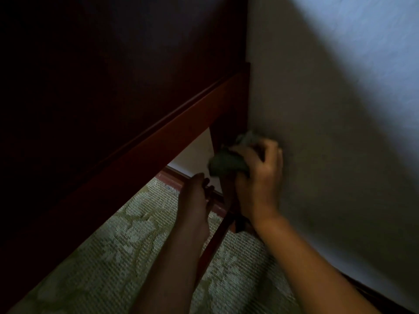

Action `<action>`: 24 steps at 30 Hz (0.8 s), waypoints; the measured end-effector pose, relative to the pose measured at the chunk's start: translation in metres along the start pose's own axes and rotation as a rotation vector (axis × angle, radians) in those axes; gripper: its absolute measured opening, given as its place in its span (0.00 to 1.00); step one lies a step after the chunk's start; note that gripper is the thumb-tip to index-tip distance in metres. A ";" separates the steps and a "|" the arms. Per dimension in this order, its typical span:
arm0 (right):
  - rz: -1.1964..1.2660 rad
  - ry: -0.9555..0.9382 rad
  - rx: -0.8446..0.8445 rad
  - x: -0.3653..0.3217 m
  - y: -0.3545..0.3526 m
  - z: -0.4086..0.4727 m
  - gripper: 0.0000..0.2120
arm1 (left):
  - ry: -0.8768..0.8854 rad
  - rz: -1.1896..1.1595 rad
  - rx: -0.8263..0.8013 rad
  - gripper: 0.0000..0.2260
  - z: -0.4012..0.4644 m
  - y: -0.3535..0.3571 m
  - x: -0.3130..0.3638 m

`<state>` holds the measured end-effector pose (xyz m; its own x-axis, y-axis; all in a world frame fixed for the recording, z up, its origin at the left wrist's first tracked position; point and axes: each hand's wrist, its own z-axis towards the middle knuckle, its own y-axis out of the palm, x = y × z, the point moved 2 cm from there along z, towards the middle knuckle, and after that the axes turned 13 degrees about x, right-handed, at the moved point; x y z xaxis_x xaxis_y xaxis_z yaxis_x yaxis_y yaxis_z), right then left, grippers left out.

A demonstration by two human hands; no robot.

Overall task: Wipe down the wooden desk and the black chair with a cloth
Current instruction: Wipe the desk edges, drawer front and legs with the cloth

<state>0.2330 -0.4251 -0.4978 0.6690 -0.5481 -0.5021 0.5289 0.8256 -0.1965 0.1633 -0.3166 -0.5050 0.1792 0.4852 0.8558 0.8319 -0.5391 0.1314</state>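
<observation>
Cloth — soft, light, bunches easily — balled in right hand against desk leg; left hand beside it, grip unclear.

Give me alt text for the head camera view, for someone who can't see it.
In dim light, the right hand grips a green cloth against a dark wooden desk leg beside a wall. The left hand reaches alongside, above patterned carpet.

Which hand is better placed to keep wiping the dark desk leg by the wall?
The right hand: its fingers are curled round the bunched green cloth, up against the dark reddish-brown wooden desk leg. The left hand sits lower near the floor rail and holds no cloth.
</observation>
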 end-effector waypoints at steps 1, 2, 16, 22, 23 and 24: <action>0.047 -0.053 0.070 -0.011 -0.005 0.017 0.12 | -0.006 -0.048 -0.004 0.09 0.004 0.002 0.002; 0.065 -0.114 0.123 -0.019 -0.006 0.031 0.11 | -0.009 -0.085 -0.015 0.10 0.004 0.004 0.005; -0.222 -0.171 -0.402 0.069 0.057 -0.136 0.23 | -0.086 0.035 0.090 0.10 0.022 -0.009 -0.029; -0.293 0.424 -0.728 0.072 0.060 -0.196 0.24 | -0.067 0.158 0.041 0.12 0.029 -0.008 -0.042; -0.256 0.437 -0.739 0.068 0.059 -0.197 0.24 | -0.074 0.173 0.036 0.11 0.031 -0.008 -0.043; -0.209 0.454 -0.759 0.063 0.054 -0.199 0.23 | -0.088 0.177 0.039 0.10 0.033 -0.009 -0.043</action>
<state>0.1998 -0.3878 -0.7073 0.2429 -0.7235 -0.6462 0.0221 0.6701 -0.7420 0.1656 -0.3099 -0.5598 0.3680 0.4443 0.8168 0.8028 -0.5950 -0.0380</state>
